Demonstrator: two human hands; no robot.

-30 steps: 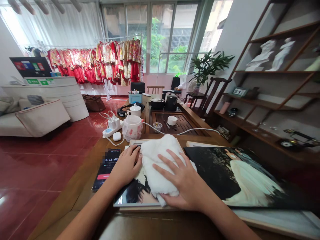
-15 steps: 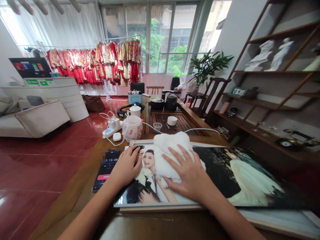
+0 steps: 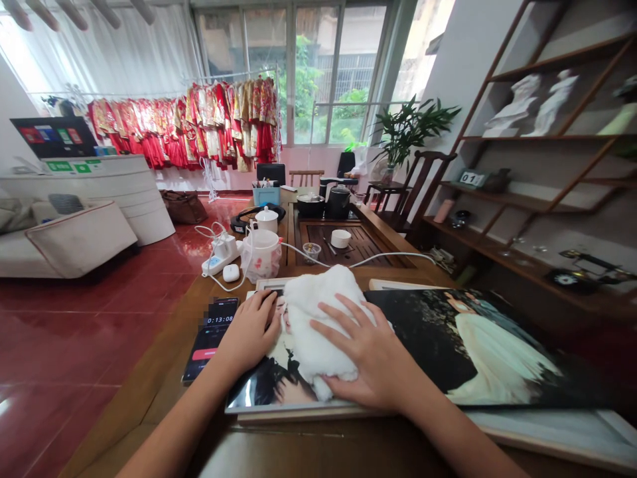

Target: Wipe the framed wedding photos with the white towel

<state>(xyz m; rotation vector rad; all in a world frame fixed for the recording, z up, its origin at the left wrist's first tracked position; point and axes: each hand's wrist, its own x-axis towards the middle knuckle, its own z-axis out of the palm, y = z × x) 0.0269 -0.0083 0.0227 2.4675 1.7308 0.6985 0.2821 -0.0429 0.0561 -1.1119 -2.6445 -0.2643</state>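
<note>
A glossy wide photo panel (image 3: pixel 418 332) with printed pictures of people lies on the wooden table. My left hand (image 3: pixel 253 332) rests flat on its far left corner, fingers stretched out and holding nothing. On the left part of the panel is a folded white towel (image 3: pixel 318 305), which covers much of the picture there. My right hand (image 3: pixel 368 352) is spread over the towel's right side and presses on it, with the thumb along the near edge. Beneath the panel, a pale frame (image 3: pixel 572 431) shows at the right.
Left of the panel lies a phone (image 3: pixel 212 338) with a timer on screen. Behind stand a plastic-wrapped container (image 3: pixel 261 255), a lidded white cup (image 3: pixel 267 219), a power strip (image 3: pixel 213 265) with cables, and a tea tray (image 3: pixel 358 252) with a white bowl (image 3: pixel 341 238).
My right hand and the white towel have slid left across the photo panel, covering the printed face that showed before. My left hand has stayed at the corner.
</note>
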